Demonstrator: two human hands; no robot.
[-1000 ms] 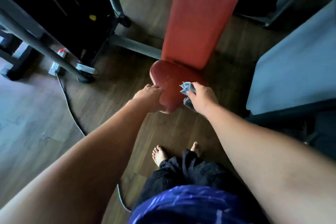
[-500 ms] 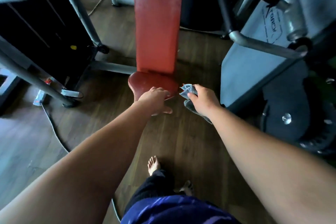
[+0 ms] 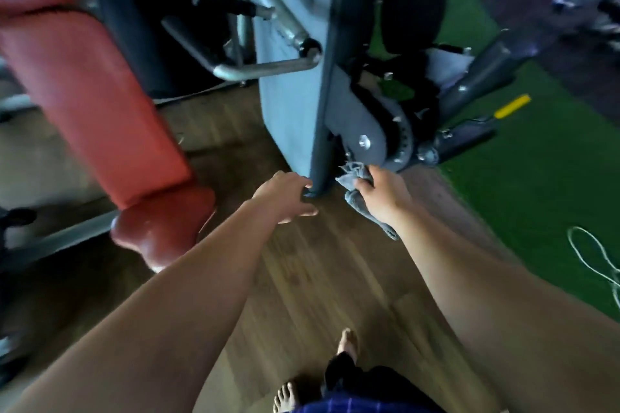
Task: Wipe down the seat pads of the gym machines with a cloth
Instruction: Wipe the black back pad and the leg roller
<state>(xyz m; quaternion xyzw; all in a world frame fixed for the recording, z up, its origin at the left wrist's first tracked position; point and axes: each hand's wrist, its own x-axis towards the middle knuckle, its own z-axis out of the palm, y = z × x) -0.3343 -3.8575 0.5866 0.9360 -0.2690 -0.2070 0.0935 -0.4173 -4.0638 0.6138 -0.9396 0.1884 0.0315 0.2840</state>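
At the foot of the grey panel (image 3: 288, 117), the cloth (image 3: 356, 199) sits bunched in the right hand (image 3: 385, 194). One end trails down past the wrist, and the top of the cloth is just beside the toothed disc (image 3: 399, 141) and its bolts. The red seat pad (image 3: 161, 231) lies well apart to the left, below its back pad (image 3: 100, 111), with no hand on it.

The likeliest trouble is the loose cloth snagging on the disc's teeth or bolts if the hand passes closer. A bare foot (image 3: 348, 344) on the wooden floor (image 3: 302, 285) could also stub against the metal base on a step forward. The view is blurred, so a reach could be misjudged.

The right fingers (image 3: 364, 185) curl round the cloth, grasping it. The left hand (image 3: 285, 194) is released, its fingers loosely spread and thumb out, holding nothing. Its fingertips reach the panel's bottom corner, but I cannot tell whether they touch it.
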